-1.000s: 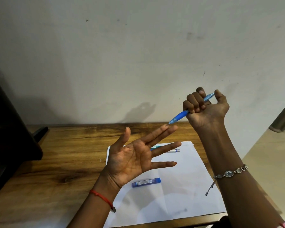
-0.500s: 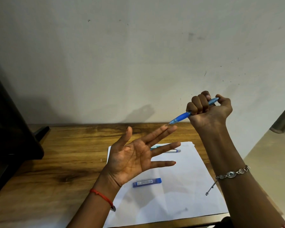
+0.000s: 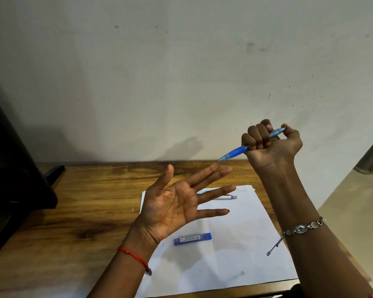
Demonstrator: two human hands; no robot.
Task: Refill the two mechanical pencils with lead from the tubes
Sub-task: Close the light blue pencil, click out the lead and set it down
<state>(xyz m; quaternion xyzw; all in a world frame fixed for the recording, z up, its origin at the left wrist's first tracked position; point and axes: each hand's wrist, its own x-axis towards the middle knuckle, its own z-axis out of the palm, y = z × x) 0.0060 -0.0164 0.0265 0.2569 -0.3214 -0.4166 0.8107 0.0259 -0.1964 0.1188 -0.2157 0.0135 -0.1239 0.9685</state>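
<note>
**While your right hand (image 3: 271, 145) grips the blue pencil (image 3: 237, 152), your left hand (image 3: 172, 207) is spread wide**

The pencil's tip slants down toward your left fingers — that palm holds nothing. On the white paper (image 3: 235, 261) on the counter (image 3: 84, 201) lie the second pencil (image 3: 224, 197), behind those fingers, and the blue lead tube (image 3: 192, 239) — near your left wrist.

Single head-worn wide view, forward and down, close over wooden desk (image 3: 84, 201) toward wall (image 3: 181, 82).
</note>
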